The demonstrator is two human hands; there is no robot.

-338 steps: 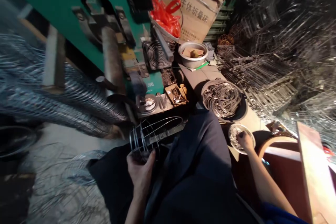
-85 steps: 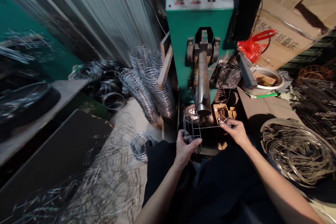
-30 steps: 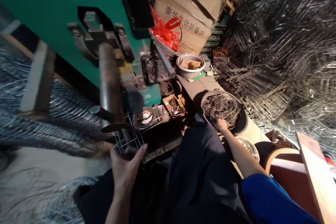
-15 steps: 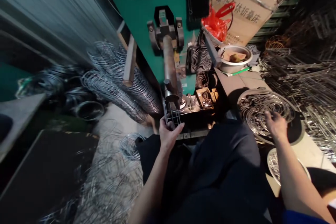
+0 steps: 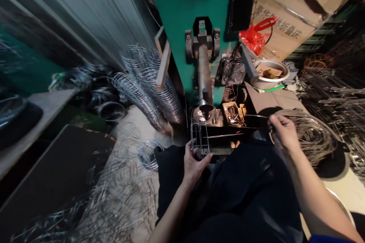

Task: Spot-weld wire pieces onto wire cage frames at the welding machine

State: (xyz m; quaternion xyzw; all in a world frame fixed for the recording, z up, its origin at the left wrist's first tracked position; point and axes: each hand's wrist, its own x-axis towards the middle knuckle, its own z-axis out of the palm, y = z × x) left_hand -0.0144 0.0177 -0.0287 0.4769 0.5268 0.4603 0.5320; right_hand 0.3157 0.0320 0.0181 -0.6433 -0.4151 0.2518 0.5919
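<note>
I've got the left hand (image 5: 196, 164), fingers curled round the near end of the wire cage (image 5: 200, 134), just below the metal cylinder (image 5: 204, 72), presumably to leave its far end free; the right hand (image 5: 285, 133) pinches a thin wire (image 5: 256, 115), heaped wires (image 5: 315, 136) handily beside it.

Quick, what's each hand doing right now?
Left hand: closed, holding a small, silvery wire-grid cage.
Right hand: closed, apparently pinching a thin, grey metal wire.
</note>
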